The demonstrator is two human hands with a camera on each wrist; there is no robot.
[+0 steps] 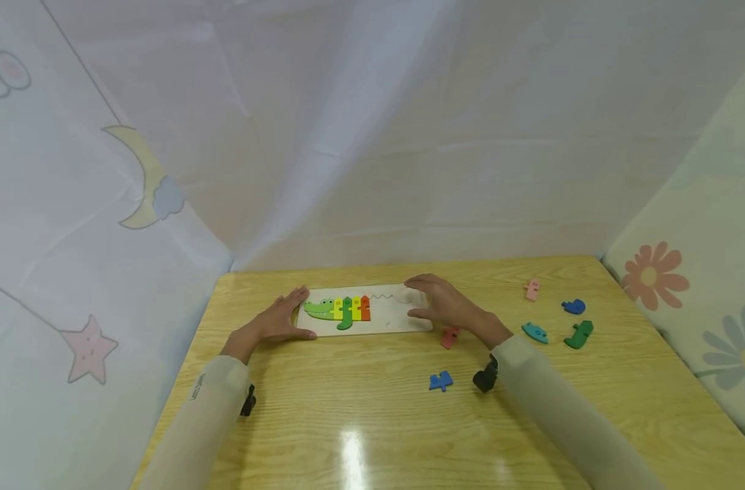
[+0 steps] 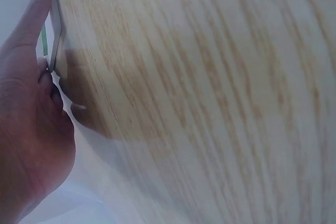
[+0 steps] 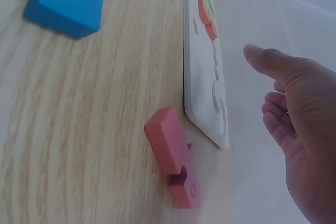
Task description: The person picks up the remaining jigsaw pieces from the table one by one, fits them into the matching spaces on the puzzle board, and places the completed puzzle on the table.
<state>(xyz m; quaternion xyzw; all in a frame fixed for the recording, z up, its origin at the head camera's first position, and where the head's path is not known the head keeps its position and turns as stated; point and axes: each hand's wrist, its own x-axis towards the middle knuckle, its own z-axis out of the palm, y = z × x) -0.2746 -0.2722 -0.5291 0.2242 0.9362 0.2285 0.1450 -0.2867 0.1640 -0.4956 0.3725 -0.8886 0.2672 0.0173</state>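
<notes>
A white crocodile puzzle board [image 1: 403,316] lies near the back of the table, its right part bare with a faint outline. On its left part sit a light-green crocodile head piece [image 1: 319,310], yellow pieces, a green leg piece [image 1: 346,314] and an orange piece [image 1: 366,308]. My left hand [image 1: 279,317] grips the board's left end, its thumb along the front edge and fingers at the far corner. The right hand [image 1: 449,303], fingers apart and holding nothing, hovers by the right end. Below it lies a red puzzle piece [image 3: 170,140].
A blue piece [image 1: 441,381] lies in front of the board. To the right are a pink piece [image 1: 532,290], a dark-blue piece [image 1: 573,307], a teal piece [image 1: 535,333] and a green piece [image 1: 579,335]. Patterned cloth [image 1: 409,170] hangs around the table [image 1: 323,401].
</notes>
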